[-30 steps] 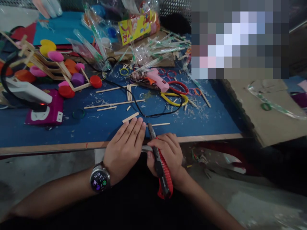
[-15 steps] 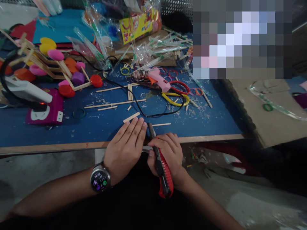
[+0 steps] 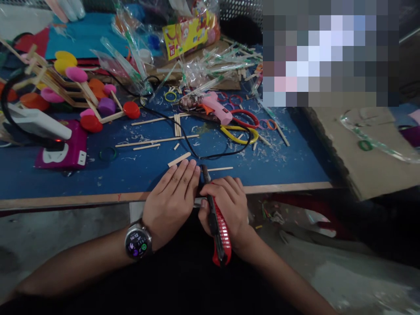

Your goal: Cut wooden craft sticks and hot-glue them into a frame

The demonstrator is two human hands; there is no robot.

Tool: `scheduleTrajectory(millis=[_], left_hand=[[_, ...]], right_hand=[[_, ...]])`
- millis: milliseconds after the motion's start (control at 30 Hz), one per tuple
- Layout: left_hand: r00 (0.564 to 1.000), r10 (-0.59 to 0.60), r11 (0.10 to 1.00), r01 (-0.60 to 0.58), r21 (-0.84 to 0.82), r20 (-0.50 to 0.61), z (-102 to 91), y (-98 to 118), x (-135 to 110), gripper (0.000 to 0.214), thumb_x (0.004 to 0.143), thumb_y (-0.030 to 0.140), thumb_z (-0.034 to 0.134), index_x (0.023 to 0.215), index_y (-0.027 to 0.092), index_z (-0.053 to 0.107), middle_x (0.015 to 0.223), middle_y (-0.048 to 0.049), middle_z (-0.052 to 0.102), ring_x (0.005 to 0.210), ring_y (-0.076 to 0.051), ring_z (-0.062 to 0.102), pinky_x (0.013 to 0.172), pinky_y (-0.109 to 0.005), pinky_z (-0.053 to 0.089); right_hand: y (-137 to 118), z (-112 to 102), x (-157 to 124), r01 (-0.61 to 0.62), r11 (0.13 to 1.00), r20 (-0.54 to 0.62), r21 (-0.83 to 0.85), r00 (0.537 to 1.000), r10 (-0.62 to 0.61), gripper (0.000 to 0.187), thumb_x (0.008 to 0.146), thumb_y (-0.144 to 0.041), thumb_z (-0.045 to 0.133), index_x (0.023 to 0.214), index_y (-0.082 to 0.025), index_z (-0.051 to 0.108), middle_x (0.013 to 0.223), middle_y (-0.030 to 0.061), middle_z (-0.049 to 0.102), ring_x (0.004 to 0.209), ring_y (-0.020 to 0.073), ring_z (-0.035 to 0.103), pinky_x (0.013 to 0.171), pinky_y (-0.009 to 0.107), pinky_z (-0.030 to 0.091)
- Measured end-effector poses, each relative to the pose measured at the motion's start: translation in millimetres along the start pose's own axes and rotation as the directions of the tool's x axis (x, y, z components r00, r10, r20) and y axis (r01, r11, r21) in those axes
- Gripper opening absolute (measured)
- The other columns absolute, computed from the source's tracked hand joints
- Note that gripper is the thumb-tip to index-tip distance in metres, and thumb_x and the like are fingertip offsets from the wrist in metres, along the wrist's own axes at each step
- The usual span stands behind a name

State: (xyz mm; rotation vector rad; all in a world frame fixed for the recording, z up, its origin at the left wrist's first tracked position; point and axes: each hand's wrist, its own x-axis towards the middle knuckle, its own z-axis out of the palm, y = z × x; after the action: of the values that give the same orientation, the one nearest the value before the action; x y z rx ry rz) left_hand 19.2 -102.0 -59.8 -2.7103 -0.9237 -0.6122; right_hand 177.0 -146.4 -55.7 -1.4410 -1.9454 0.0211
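My left hand [image 3: 173, 199] lies flat at the front edge of the blue table [image 3: 144, 173], fingers stretched out and close together. Its fingers cover part of a thin wooden stick [image 3: 221, 169], whose bare end sticks out to the right. Wrapped in my right hand [image 3: 228, 203] is a red and black box cutter [image 3: 220, 229], its blade end pointing away from me. The blade's end is over the stick, just right of my left fingertips; whether it touches cannot be made out. A short flat wooden piece [image 3: 179, 159] lies beyond my left fingertips.
A pink glue gun [image 3: 216, 107] and scissors with a yellow and red handle [image 3: 241, 134] lie beyond, with a black cord [image 3: 226, 154]. At left are a magenta power adapter [image 3: 77, 144] and a stick structure with colourful balloons [image 3: 106, 106]. Cardboard [image 3: 367, 170] is at right.
My right hand and the box cutter have shifted slightly left and away from me, with the cutter turned a little more upright. My left hand stays flat in place.
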Motion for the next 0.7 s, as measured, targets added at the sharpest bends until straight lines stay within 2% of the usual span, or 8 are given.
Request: scheduleTrajectory(millis=[100,267,700], left_hand=[[1.000,0.009,1.000,-0.009,0.007,-0.009,0.7,-0.1,0.4,0.041,0.101,0.009,0.039,0.135,-0.003,0.058,0.141,-0.0205,0.061,0.130,-0.032,0.062,0.107,-0.043,0.054],[1.000,0.028,0.999,-0.028,0.021,-0.004,0.8,-1.2,-0.1,0.040,0.101,0.009,0.040,0.135,-0.002,0.059,0.142,-0.0202,0.060,0.130,-0.032,0.061,0.106,-0.043,0.055],[1.000,0.003,0.999,-0.003,-0.036,-0.025,3.3,-1.1,-2.1,0.040,0.102,0.010,0.042,0.136,-0.002,0.058,0.143,-0.0199,0.060,0.132,-0.031,0.060,0.109,-0.043,0.052]], right_hand=[[0.7,1.5,-0.6,0.022,1.000,-0.005,-0.018,1.000,-0.022,0.010,0.082,-0.014,0.053,0.086,-0.023,0.052,0.074,0.0025,0.059,0.069,0.0210,0.049,0.068,0.037,0.035],[2.0,2.2,-8.6,0.126,0.992,-0.018,-0.014,0.992,-0.126,0.012,0.078,-0.013,0.054,0.083,-0.023,0.049,0.071,0.0024,0.054,0.068,0.0210,0.046,0.066,0.036,0.034],[5.5,0.6,5.1,0.095,0.993,0.048,-0.067,0.995,-0.092,0.009,0.081,-0.014,0.053,0.078,-0.022,0.055,0.072,0.0041,0.059,0.071,0.0226,0.047,0.068,0.038,0.033]])
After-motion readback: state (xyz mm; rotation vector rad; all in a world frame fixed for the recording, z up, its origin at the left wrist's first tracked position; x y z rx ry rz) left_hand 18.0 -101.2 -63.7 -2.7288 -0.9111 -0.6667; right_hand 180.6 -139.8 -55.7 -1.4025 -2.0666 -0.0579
